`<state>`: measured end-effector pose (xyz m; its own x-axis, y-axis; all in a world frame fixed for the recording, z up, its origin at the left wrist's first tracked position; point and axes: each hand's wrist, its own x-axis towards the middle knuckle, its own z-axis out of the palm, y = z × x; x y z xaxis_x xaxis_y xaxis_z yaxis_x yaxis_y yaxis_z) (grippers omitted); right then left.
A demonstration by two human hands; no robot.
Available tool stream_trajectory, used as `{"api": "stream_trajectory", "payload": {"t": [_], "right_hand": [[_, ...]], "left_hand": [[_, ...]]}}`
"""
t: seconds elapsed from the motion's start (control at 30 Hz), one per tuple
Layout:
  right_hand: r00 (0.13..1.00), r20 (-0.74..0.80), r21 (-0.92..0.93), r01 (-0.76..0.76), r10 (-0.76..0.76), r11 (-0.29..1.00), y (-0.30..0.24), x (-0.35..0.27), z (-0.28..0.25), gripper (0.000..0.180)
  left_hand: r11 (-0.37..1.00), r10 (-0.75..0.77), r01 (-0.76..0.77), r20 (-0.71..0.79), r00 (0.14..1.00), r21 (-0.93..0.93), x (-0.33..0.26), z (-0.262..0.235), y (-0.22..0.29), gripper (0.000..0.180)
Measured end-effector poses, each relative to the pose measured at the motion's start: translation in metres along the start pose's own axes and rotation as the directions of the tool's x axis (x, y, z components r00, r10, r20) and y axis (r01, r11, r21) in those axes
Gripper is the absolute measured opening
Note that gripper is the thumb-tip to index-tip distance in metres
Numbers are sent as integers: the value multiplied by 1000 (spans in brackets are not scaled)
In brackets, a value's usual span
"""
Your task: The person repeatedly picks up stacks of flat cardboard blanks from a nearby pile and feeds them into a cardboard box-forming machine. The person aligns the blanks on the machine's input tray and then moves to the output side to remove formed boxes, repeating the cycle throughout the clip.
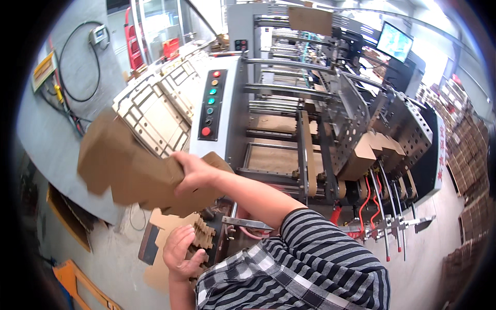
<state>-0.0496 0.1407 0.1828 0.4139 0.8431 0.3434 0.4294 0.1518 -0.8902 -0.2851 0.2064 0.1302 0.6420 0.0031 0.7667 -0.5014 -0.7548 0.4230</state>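
Observation:
My right hand (194, 173) reaches across to the left and is closed on a bundle of brown die-cut cardboard blanks (139, 175). The bundle is held in the air, and its far end is smeared by motion. Lower down, my left hand (181, 253) has its fingers slightly bent and its thumb apart, with nothing in it. Right beside that hand lies a stack of notched cardboard blanks (204, 235), partly covered by it. Another group of folded blanks (364, 155) stands on edge in the machine's feeder on the right.
A large machine (289, 95) with rails and belts fills the middle and right. Its control panel (212, 103) carries coloured buttons. Wooden die boards (160, 111) lean behind the bundle. An orange pallet jack (82, 284) is at lower left, and cardboard piles (470, 165) stand far right.

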Motion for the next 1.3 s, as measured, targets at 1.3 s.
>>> {"api": "stream_trajectory", "payload": {"t": [1.3], "right_hand": [[-282,-863,172,616,419,769,6,-487,-351,47]], "left_hand": [[852,-93,454,778,621,-261,95,314,-1,49]]}}
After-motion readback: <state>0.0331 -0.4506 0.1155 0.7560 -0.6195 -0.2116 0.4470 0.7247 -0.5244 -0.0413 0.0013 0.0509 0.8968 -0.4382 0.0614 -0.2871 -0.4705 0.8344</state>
